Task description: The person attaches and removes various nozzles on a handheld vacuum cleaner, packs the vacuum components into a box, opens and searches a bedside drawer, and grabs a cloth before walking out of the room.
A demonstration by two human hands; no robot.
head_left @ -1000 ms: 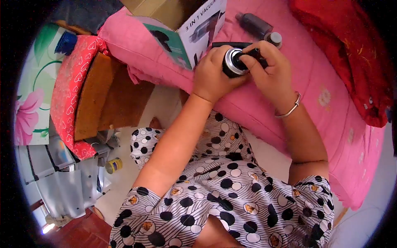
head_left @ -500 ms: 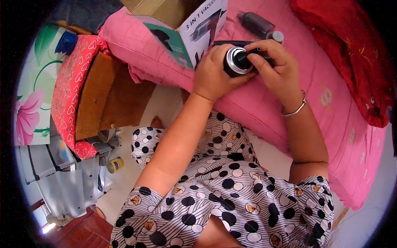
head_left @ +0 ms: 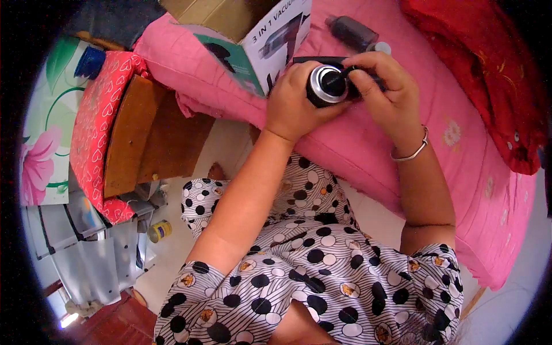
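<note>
My left hand [head_left: 294, 104] is wrapped round a black cylindrical vacuum cleaner body [head_left: 326, 85], its silver-rimmed round end turned up toward me. At that end, my right hand [head_left: 392, 95] pinches a thin black stick-like piece [head_left: 348, 71] between thumb and fingers. The piece's inner tip reaches into the dark opening, where I cannot make out its shape. Behind the hands, a flat black part [head_left: 316, 60] lies on the pink bedding, partly hidden by my fingers. A dark translucent canister [head_left: 352, 33] rests beyond, with a small pale round cap [head_left: 383, 48] beside it.
An open cardboard box [head_left: 273, 49] printed "3 IN 1 VACUUM" stands on the pink bedding [head_left: 368, 155]. Red cloth [head_left: 489, 75] lies at right. To the left are a wooden stand [head_left: 152, 135] with a heart-patterned cover and a yellow tin [head_left: 160, 231] on the floor.
The black piece in my right hand has tilted and its tip now points into the cylinder's opening. Both hands have shifted only slightly; the whole view moved a little.
</note>
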